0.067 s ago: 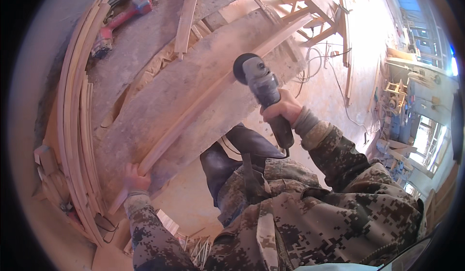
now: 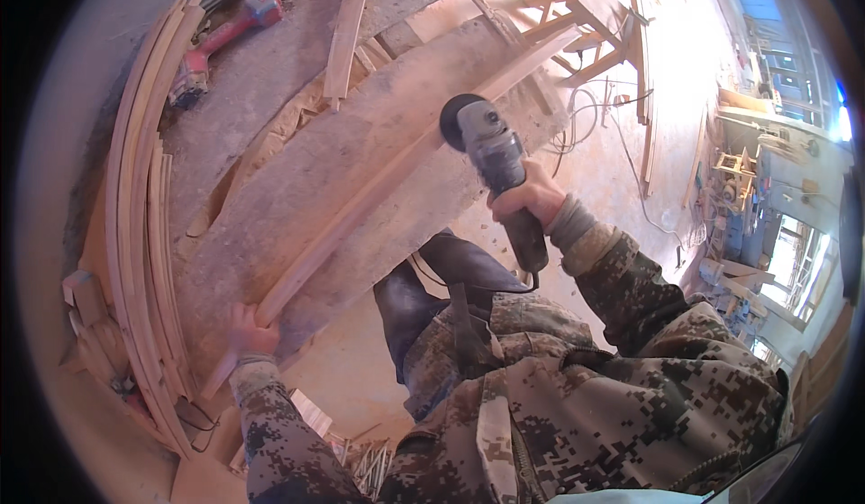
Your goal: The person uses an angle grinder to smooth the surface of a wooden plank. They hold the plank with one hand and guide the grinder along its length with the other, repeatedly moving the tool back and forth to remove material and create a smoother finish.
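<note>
A long wooden strip (image 2: 360, 199) runs slantwise across a dusty workbench (image 2: 261, 166), from lower left to upper right. Its near end is gripped by my left hand (image 2: 253, 328), whose fingers are closed round it and slightly blurred. My right hand (image 2: 530, 196) is wrapped about the grey and black body of an angle grinder (image 2: 497, 160). The grinder's dark round disc (image 2: 461, 121) is at the strip's upper half, seemingly against it. Its cord leaves the lower end of the handle near my lap.
Several long wooden strips (image 2: 135, 207) lie stacked along the left. A red power tool (image 2: 225, 45) rests beyond them. Another board (image 2: 348, 36) lies across the bench's far side. A wooden stool (image 2: 599, 9) stands at upper right, with loose cables (image 2: 586, 117) on the floor below it.
The grinder and my right hand have shifted very slightly to the right, with the disc slightly higher. My left hand stays on the strip's end.
</note>
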The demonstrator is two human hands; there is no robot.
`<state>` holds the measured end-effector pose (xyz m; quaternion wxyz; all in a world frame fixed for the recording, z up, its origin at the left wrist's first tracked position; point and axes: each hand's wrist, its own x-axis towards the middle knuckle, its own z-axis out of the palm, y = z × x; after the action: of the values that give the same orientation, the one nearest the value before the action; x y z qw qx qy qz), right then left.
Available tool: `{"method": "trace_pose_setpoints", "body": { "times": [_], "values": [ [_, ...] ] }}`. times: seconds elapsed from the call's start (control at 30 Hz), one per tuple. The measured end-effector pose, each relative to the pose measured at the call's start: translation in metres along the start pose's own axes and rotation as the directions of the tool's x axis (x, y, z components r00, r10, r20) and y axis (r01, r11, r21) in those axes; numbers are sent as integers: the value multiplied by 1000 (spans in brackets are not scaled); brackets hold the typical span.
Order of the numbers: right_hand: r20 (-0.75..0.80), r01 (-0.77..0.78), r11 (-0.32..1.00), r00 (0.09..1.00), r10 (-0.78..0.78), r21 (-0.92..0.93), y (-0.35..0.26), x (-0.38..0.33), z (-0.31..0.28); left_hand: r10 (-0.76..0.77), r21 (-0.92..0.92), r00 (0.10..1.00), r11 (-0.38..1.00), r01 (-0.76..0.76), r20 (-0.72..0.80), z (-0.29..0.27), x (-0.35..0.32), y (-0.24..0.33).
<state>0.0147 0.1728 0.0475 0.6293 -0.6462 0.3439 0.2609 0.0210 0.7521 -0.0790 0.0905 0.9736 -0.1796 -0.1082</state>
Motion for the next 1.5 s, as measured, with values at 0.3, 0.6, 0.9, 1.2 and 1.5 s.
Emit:
{"method": "trace_pose_setpoints", "body": {
  "times": [0.3,0.6,0.9,1.2,1.5],
  "values": [
    [-116,19,997,993,-10,77,20,-5,2,32,13,998,999,-31,-60,-6,2,6],
    [226,170,950,968,-111,-261,37,-9,87,36,25,998,999,-35,-42,-5,1,4],
    [-7,61,992,998,-61,108,16,0,-31,-141,105,990,985,137,27,-8,12,35],
    [200,140,973,975,-102,-183,33,1,16,-150,-89,986,984,157,79,6,122,180],
    [167,55,990,985,-33,-127,1,14,-40,-4,-3,999,1000,4,45,-2,179,254]
  ]
}}
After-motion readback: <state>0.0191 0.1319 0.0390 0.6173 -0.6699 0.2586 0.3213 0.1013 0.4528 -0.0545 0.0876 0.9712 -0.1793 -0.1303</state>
